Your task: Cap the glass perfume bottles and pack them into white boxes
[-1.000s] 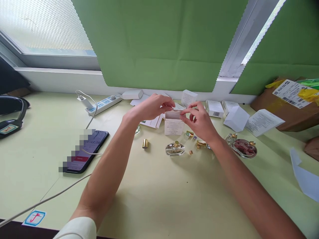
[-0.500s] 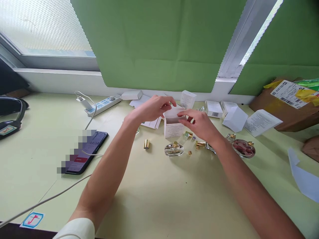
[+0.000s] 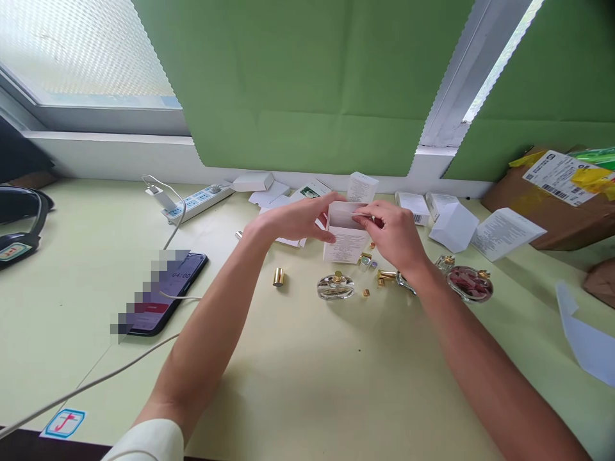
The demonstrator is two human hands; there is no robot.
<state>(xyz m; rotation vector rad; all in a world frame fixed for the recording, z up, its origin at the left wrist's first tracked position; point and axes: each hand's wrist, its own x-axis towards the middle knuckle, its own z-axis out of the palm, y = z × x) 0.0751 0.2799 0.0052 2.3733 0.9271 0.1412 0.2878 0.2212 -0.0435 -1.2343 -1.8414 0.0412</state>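
A small white printed carton [image 3: 343, 248] stands with its top open. My left hand [image 3: 307, 218] grips it from the left, thumb at the front and fingers round the back. At the carton's upper right edge, my right hand [image 3: 391, 230] pinches a thin flap between thumb and fingertips. Just in front lies a clear glass perfume bottle [image 3: 335, 288] with a gold neck. A gold cap [image 3: 278, 277] stands to its left, and more gold pieces [image 3: 385, 276] lie to its right. Beyond my right wrist is a bottle with dark red contents [image 3: 469, 284].
White cartons [image 3: 413, 207] and folded papers [image 3: 508, 233] line the back right, by a brown parcel [image 3: 533, 205]. On the left are a phone [image 3: 168, 291] with a cable [image 3: 96, 384], a power strip [image 3: 202, 202] and a headset [image 3: 29, 237].
My left hand has come down from above onto the carton's left side. My right hand now pinches the flap, and the carton has shifted slightly right and turned.
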